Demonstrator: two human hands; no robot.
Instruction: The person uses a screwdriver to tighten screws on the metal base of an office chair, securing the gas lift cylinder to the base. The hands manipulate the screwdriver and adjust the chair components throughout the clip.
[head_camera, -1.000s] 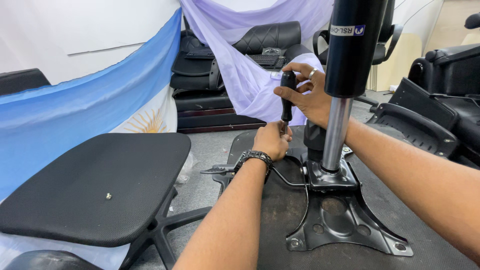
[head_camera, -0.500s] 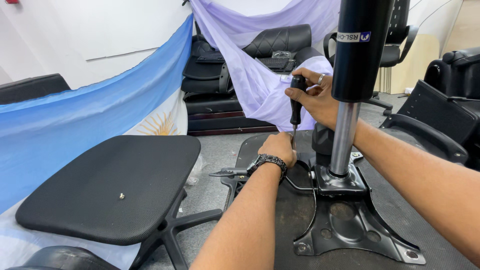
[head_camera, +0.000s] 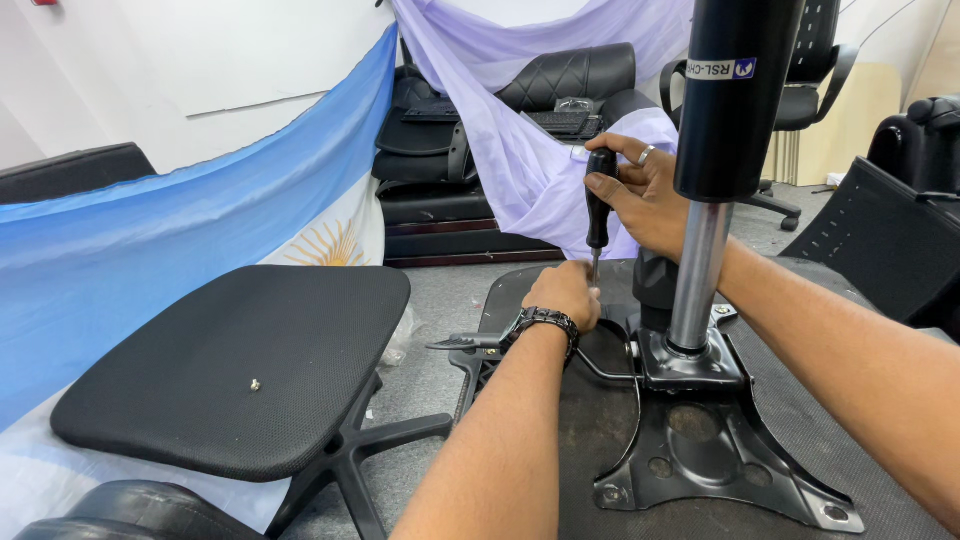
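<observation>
My right hand (head_camera: 650, 205) wraps the black handle of a screwdriver (head_camera: 599, 205), fingers curled tight around it with the index finger laid along the grip, a ring on one finger. The tool stands upright, its thin metal shaft pointing straight down into the spot just behind my left hand (head_camera: 563, 295). That left hand rests on the upturned underside of a black chair seat (head_camera: 560, 460), fingers pressed together and bunched at the tip of the shaft; I cannot tell what, if anything, they pinch there. A dark wristwatch (head_camera: 541, 322) circles my left wrist.

Just to the right of both hands, a gas lift column (head_camera: 715, 180) rises from the seat, its thick black upper part above a shiny metal rod, set into a black metal mounting plate (head_camera: 700, 450) that lies flat on the seat. A thin lever (head_camera: 462, 343) sticks out to the left from under my left wrist.

To the left, well apart from my hands, a second seat cushion (head_camera: 240, 370) sits on a star-shaped chair base (head_camera: 370, 450); a small screw (head_camera: 255, 384) lies on it. Light blue and white cloth (head_camera: 200, 230) and lilac cloth (head_camera: 530, 160) drape over black chairs (head_camera: 570, 80) behind.
</observation>
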